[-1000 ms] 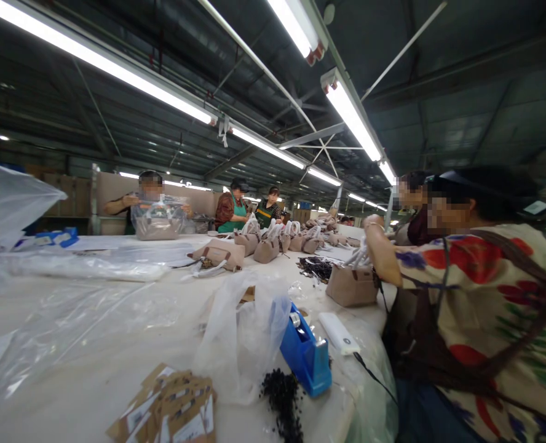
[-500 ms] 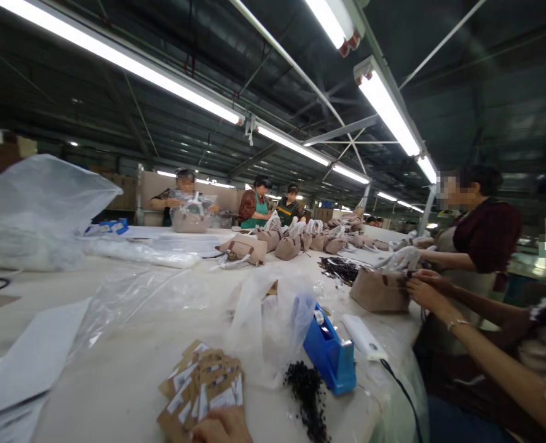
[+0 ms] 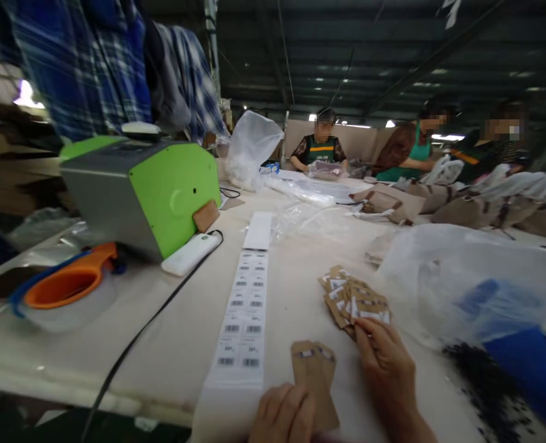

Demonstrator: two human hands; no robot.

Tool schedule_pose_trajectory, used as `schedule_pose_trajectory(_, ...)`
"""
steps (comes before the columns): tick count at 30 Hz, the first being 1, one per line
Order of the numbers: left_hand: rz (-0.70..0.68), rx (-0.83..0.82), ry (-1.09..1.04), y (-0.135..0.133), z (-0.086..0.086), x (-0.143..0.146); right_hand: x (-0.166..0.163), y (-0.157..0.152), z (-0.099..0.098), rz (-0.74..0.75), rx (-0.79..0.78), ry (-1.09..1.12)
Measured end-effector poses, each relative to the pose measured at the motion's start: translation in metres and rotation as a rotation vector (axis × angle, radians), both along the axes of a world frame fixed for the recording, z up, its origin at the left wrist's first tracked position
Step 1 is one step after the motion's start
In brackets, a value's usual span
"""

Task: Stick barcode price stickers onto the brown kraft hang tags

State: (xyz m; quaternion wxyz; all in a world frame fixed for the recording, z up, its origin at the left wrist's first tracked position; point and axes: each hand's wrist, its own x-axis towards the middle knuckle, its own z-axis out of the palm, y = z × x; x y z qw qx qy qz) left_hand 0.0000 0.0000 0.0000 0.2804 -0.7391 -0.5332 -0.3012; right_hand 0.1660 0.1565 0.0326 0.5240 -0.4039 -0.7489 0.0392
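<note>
My left hand (image 3: 284,413) sits at the bottom edge with its fingers curled on a brown card tag (image 3: 314,381) that lies on the white table (image 3: 181,332). My right hand (image 3: 386,372) rests just right of it, fingertips pressed on the near end of a fanned pile of brown tags with white labels (image 3: 353,301). A long strip of barcode stickers (image 3: 244,314) runs away from my left hand toward a green and grey label printer (image 3: 148,191).
A white power bank (image 3: 190,253) with a black cable lies by the printer. An orange tape dispenser (image 3: 65,286) is at the left. A clear plastic bag (image 3: 466,280) covers a blue tape dispenser (image 3: 531,363) beside black bits (image 3: 485,381). Beige handbags (image 3: 393,203) and three seated people are beyond.
The view has swung left and down, from the co-workers on the right to the printer and sticker strip. Both my hands have come into view on the tags.
</note>
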Motion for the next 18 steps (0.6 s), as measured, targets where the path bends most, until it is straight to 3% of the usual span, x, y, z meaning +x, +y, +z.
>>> schedule_pose_trajectory(4, 0.056, -0.013, -0.063, -0.020, 0.020, -0.023, 0.002, -0.001, 0.002, -0.015, 0.023, -0.045)
schedule_pose_trajectory(7, 0.309, -0.021, -0.231, -0.039, 0.034, -0.048, 0.002, -0.001, 0.003, -0.041, 0.067, -0.118)
schedule_pose_trajectory(13, 0.622, -0.345, -0.833, -0.060, 0.043, -0.072, 0.000, -0.002, 0.006, -0.051, 0.116, -0.154)
schedule_pose_trajectory(15, 0.633, -0.418, -1.002, -0.059, 0.046, -0.074, 0.000, -0.003, 0.007, -0.049, 0.130, -0.174)
schedule_pose_trajectory(18, 0.475, -0.518, -1.380, -0.054, 0.051, -0.074, 0.000, -0.003, 0.007, -0.047, 0.158, -0.191)
